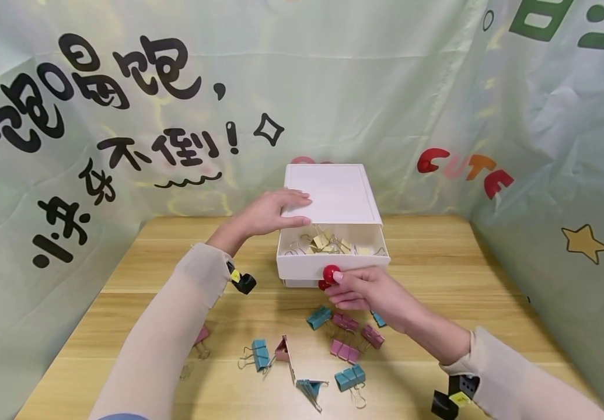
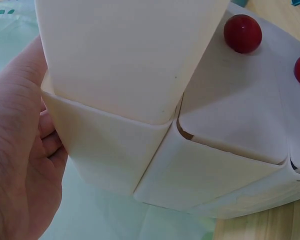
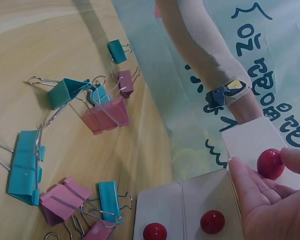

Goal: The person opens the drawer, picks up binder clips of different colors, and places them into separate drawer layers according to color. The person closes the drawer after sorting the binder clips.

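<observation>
A person's right hand [image 1: 374, 293] pinching the red knob [image 1: 331, 274] of the pulled-out top drawer [image 1: 302, 268], left hand [image 1: 267, 213] resting with fingers extended on the white cabinet [image 1: 333, 192] near its left edge, yellow binder clips [image 1: 321, 241] inside the drawer, blue clips [image 1: 351, 378] and pink clips [image 1: 345, 351] scattered across the wooden table [image 1: 428, 256] in front.

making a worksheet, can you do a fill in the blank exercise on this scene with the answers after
While the right hand pinches a knob, the left hand rests on the box, whose colour is ____.
Counting from the top, the open drawer is the ____ one.
The binder clips inside that drawer are ____, unlike the pink clips and blue clips on the table.
The right wrist view shows ____ red knobs in all.

Missing words: white; first; yellow; three
</observation>
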A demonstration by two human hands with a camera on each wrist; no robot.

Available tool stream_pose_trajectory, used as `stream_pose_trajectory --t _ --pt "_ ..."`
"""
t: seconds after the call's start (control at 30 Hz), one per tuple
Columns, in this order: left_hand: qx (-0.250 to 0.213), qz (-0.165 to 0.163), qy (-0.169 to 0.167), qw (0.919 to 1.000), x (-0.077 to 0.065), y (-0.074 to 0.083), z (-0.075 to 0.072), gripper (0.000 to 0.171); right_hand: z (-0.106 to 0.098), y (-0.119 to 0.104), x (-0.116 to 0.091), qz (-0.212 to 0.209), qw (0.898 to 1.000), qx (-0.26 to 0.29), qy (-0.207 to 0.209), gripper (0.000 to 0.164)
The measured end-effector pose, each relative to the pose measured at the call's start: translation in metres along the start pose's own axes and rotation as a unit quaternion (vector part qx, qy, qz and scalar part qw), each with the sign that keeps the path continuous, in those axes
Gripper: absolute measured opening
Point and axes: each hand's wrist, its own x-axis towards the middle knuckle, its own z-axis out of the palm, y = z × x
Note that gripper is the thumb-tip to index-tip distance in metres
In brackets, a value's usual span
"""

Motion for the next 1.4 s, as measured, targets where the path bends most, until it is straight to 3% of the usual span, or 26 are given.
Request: stream_pose_trajectory --t 0.2,0.4,0.73,1.4 --pt "0.006 0.014 0.003 0.9999 0.001 -0.001 -0.001 0.056 0.001 -0.001 0.001 0.002 1.0 0.026 0.004 0.042" --pt "0.003 0.016 0.002 0.9999 0.001 0.0 -0.002 0.056 0.001 -0.001 0.004 0.017 0.998 0.062 0.013 0.05" --pt "0.003 0.014 -0.006 0.9999 0.001 0.0 -0.003 0.056 0.0 0.001 0.011 0.05 0.985 0.167 0.02 0.055" --pt "-0.01 0.027 -0.004 0.9996 0.0 -0.002 -0.004 0.052 -0.009 0.001 0.034 0.053 0.972 0.224 0.057 0.049"
